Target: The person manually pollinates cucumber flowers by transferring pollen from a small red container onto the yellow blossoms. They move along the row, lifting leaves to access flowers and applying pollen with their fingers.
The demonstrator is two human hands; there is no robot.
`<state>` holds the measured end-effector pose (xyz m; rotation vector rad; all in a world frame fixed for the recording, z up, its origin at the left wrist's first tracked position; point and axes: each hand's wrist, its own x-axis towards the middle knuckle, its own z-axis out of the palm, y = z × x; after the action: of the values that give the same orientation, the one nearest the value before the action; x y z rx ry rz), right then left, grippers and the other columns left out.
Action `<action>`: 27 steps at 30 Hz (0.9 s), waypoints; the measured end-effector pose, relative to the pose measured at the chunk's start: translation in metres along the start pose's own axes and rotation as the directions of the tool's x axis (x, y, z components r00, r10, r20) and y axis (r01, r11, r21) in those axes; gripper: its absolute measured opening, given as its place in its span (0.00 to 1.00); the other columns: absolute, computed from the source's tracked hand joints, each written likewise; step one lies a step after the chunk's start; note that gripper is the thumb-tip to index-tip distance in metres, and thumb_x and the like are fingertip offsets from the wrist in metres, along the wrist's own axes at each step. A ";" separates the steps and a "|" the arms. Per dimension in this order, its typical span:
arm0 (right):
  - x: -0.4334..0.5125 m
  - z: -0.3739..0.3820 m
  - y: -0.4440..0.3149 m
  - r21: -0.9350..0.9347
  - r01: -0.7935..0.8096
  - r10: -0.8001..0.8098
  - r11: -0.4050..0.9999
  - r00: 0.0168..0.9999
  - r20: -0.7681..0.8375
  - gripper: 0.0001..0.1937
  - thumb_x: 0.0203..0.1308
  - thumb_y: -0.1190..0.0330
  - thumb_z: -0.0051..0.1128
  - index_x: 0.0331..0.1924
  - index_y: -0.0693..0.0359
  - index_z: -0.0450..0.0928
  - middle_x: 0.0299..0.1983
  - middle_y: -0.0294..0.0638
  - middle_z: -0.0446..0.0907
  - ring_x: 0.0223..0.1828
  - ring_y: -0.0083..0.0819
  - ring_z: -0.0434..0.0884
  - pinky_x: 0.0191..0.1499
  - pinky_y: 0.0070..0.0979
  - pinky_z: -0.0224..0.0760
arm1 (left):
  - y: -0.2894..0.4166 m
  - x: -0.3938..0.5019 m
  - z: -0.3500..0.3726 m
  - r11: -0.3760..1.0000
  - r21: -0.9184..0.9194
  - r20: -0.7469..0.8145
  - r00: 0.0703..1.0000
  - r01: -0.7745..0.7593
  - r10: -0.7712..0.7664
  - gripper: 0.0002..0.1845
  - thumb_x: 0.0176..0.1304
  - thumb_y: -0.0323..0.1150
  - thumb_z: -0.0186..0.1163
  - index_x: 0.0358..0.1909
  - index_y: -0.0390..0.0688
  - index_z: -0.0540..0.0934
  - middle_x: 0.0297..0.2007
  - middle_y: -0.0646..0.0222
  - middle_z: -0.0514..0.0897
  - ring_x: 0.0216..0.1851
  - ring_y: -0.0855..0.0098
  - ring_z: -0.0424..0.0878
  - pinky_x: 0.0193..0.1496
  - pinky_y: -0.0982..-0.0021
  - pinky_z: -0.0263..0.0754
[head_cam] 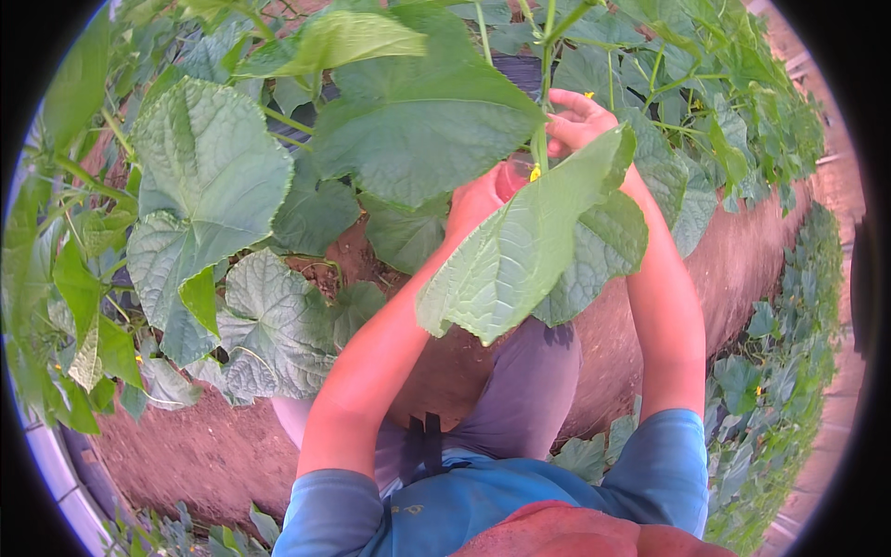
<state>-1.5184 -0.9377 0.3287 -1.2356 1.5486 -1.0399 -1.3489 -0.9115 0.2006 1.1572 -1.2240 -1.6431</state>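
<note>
Before me stands a leafy cucumber-like vine with an upright green stem (546,69). My right hand (574,122) is at this stem, thumb and fingers bent close around it; whether they grip it is unclear. Lower and to the left, my left hand (480,198) is partly behind leaves, its fingers hidden. A reddish, partly see-through thing (511,177) shows beside it, too covered to name. A small yellow flower (535,173) sits by the stem between the hands. One large leaf (508,244) hangs over my forearms, and another broad leaf (424,118) covers the area above my left hand.
Dense vines with big leaves (209,188) fill the left and top. Bare reddish soil (195,445) runs beneath and around my legs. Another planted row (759,390) lies at the right, and dark sheeting (518,73) shows behind the stem.
</note>
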 end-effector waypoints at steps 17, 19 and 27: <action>-0.014 0.015 0.000 -0.531 0.129 -0.226 0.837 0.966 -0.121 0.23 0.57 0.69 0.72 0.58 0.64 0.81 0.34 0.40 0.87 0.34 0.26 0.86 0.39 0.29 0.80 | 0.050 -0.010 -0.013 0.993 0.072 0.347 0.935 -0.098 0.067 0.35 0.62 0.46 0.71 0.71 0.55 0.74 0.60 0.73 0.86 0.61 0.72 0.81 0.67 0.65 0.70; -0.019 0.024 -0.014 -0.596 0.083 -0.192 0.798 0.974 -0.121 0.23 0.57 0.72 0.71 0.58 0.64 0.81 0.37 0.42 0.89 0.39 0.26 0.87 0.43 0.28 0.80 | 0.043 0.000 -0.016 0.995 0.025 0.365 0.927 -0.098 0.082 0.38 0.62 0.38 0.72 0.74 0.52 0.70 0.61 0.73 0.84 0.62 0.74 0.79 0.67 0.65 0.70; -0.008 0.010 -0.017 -0.725 0.142 -0.249 0.674 0.967 -0.043 0.20 0.53 0.64 0.74 0.47 0.64 0.81 0.33 0.44 0.87 0.35 0.35 0.86 0.42 0.33 0.79 | 0.064 0.022 -0.020 0.991 -0.091 0.434 0.891 -0.103 0.133 0.45 0.53 0.27 0.76 0.72 0.40 0.63 0.59 0.66 0.82 0.62 0.72 0.77 0.67 0.64 0.71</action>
<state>-1.5037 -0.9333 0.3429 -1.9341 2.0708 -0.6451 -1.3319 -0.9529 0.2555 0.6690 -1.4714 -1.8966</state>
